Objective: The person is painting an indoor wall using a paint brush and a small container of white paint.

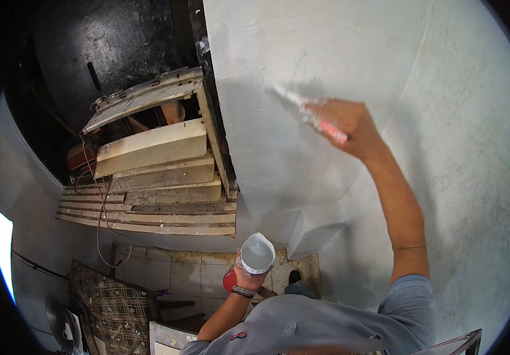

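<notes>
My right hand (359, 126) is raised before a pale grey wall (259, 146) and grips a paintbrush (334, 132) by its paint-smeared, partly red handle. The whitish brush tip points up and left, at or very near the wall; motion blur hides whether it touches. Darker, damp-looking patches show on the wall around the brush. Low in front of my body, my left hand (250, 278) holds a white cup (255, 269) from below and the side. Pale grey liquid paint (257, 254) lies inside it.
Left of the wall, a worn wooden cabinet (212, 137) with stepped boards rests on a slatted bench (192, 228). A thin cable (100, 222) hangs from it. A grey block (315, 233) juts out low at the wall. Patterned cloth (117, 306) covers something at lower left, above the tiled floor (186, 270).
</notes>
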The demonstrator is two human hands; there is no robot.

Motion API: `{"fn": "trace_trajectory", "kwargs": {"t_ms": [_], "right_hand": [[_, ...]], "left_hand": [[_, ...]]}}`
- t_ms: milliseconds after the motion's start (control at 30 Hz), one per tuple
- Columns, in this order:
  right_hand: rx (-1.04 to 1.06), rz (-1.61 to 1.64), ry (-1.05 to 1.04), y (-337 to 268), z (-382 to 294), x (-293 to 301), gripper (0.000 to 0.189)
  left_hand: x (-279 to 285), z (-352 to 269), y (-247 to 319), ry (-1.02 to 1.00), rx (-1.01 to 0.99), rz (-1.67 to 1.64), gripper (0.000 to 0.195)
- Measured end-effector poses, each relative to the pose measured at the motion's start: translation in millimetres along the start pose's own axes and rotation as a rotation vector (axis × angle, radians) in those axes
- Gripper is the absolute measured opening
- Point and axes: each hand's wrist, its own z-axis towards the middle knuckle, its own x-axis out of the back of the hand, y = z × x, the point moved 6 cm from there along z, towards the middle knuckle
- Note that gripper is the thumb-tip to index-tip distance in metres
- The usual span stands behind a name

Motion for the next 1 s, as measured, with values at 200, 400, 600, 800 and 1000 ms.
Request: {"fn": "trace_trajectory", "kwargs": {"t_ms": [200, 400, 600, 800, 1000], "right_hand": [[0.054, -0.177, 0.179, -12, 5, 28, 0.029], [-0.025, -0.039, -0.157, -36, -117, -79, 0.031], [-0.189, 0.323, -0.334, -43, -139, -100, 0.030], [0.092, 0.053, -0.058, 2, 22, -11, 0.022], [0.192, -0.116, 0.281, -25, 84, 48, 0.022]], "left_hand": [[5, 3, -5, -0.080, -0.017, 0.006, 0.060], [-6, -10, 4, -0.007, -0.037, 0.065, 0.060], [2, -5, 6, -0.045, -0.053, 0.033, 0.061], [-10, -2, 3, -0.112, -0.034, -0.046, 0.060], [-8, -7, 9, -0.138, -0.037, -0.093, 0.060]]}}
